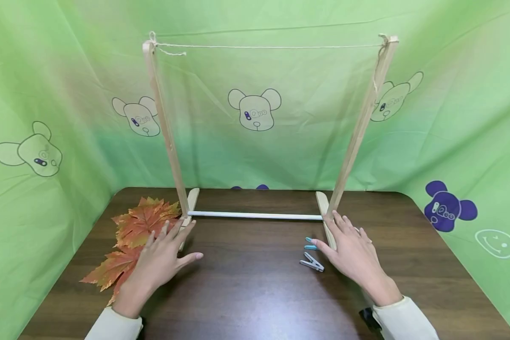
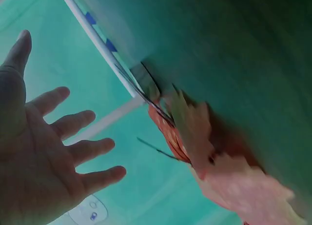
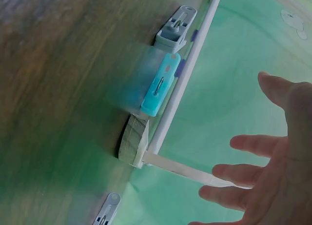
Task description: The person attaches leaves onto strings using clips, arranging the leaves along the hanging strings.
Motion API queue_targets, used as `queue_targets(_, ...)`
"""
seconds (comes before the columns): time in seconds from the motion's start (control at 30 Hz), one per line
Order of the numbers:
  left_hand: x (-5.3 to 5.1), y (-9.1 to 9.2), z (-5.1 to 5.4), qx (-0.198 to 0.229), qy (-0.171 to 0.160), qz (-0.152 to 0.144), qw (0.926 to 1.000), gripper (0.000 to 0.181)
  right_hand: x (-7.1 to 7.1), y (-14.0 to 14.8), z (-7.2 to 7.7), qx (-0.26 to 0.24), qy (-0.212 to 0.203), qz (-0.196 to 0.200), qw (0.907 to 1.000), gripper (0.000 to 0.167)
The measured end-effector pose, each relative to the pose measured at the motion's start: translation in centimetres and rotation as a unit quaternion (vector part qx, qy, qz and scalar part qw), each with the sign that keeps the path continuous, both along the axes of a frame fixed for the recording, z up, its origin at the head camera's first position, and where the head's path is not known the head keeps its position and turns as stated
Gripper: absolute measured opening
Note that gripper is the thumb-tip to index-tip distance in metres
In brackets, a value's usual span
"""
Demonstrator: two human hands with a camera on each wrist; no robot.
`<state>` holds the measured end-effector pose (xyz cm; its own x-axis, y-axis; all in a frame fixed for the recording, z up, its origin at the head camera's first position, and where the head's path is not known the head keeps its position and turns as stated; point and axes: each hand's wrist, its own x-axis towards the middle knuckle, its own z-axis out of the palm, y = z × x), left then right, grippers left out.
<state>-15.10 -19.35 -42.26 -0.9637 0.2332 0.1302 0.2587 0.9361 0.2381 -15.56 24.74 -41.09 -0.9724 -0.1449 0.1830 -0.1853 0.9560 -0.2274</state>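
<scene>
A wooden frame stands on the table, with a left post (image 1: 166,127), a right post (image 1: 362,123), a string (image 1: 267,46) tied across the top and a white rod (image 1: 255,216) low between the posts. My left hand (image 1: 159,257), fingers spread, is by the left foot and over the edge of orange leaves (image 1: 142,222); in the left wrist view the hand (image 2: 48,156) is empty. My right hand (image 1: 354,252) is spread by the right foot, holding nothing; the right wrist view shows its fingers extended. Beside its thumb lie a blue clothespin (image 1: 311,247) and a grey clothespin (image 1: 312,262).
The brown table (image 1: 246,293) has its back edge against a green cloth (image 1: 255,156) with printed bear heads. Another grey clothespin (image 3: 107,209) shows at the bottom of the right wrist view. More leaves (image 1: 114,269) lie beside my left forearm.
</scene>
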Motion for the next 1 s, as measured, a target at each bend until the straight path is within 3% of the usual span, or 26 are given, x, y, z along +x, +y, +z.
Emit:
queue_targets(0.2,0.5,-1.6,0.1,0.023,-0.02,-0.004,0.9995,0.084,0.3,-0.1,-0.3,-0.004,0.008,0.009,0.9999,0.076)
queue_targets(0.43,0.9,-3.6,0.0,0.03,-0.014,-0.025,0.9992,0.08,0.5,-0.5,-0.6,-0.011,0.017,0.013,0.9997,0.077)
queue_targets(0.57,0.6,-4.7,0.2,0.033,-0.015,-0.035,0.9988,0.074,0.5,-0.7,-0.7,-0.011,0.019,0.012,0.9997,0.076)
queue_targets(0.8,-0.2,-7.0,0.8,0.075,-0.014,-0.067,0.9948,0.06,0.6,-1.0,-0.9,-0.021,0.026,0.019,0.9992,0.071)
queue_targets(1.0,-0.9,-8.8,0.4,0.112,-0.025,-0.106,0.9877,0.051,0.8,-1.1,-0.9,-0.021,0.02,0.014,0.9995,0.073)
